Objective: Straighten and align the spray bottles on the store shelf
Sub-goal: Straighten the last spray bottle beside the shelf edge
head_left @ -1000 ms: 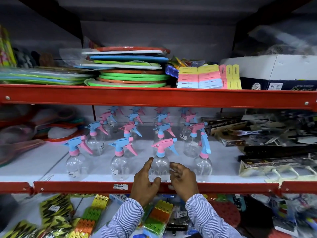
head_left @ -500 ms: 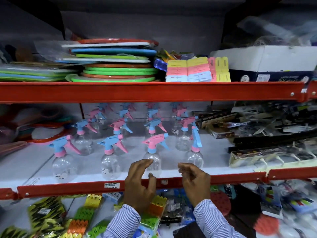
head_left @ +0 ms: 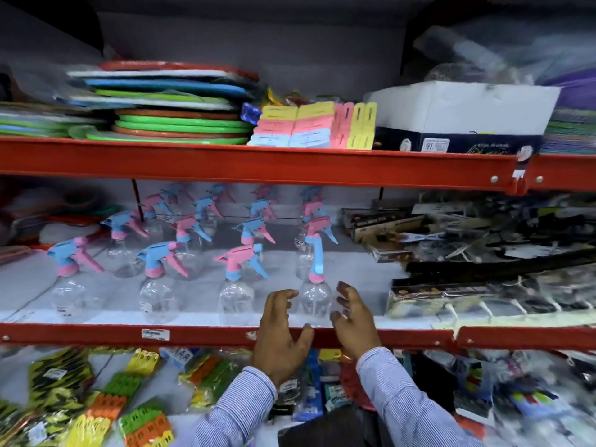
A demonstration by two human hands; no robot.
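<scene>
Clear spray bottles with pink and blue trigger heads stand in several rows on the white middle shelf [head_left: 206, 317]. In the front row, three bottles face left: one at far left [head_left: 69, 285], one beside it [head_left: 158, 287], one with a pink head [head_left: 237, 285]. The rightmost front bottle [head_left: 315, 296] has its blue head turned toward me. My left hand [head_left: 282, 333] and my right hand [head_left: 353, 321] flank this bottle, fingers spread, just short of its sides. Neither hand holds anything.
The red front rail [head_left: 193, 333] runs under my hands. Dark packaged goods [head_left: 483, 285] crowd the shelf right of the bottles. Stacked plates [head_left: 180, 124] and a white box [head_left: 461, 114] sit on the shelf above. Bagged pegs [head_left: 106, 404] lie below.
Both hands have shifted right from the pink-headed third bottle to either side of the rightmost front bottle. The view has swung right too.
</scene>
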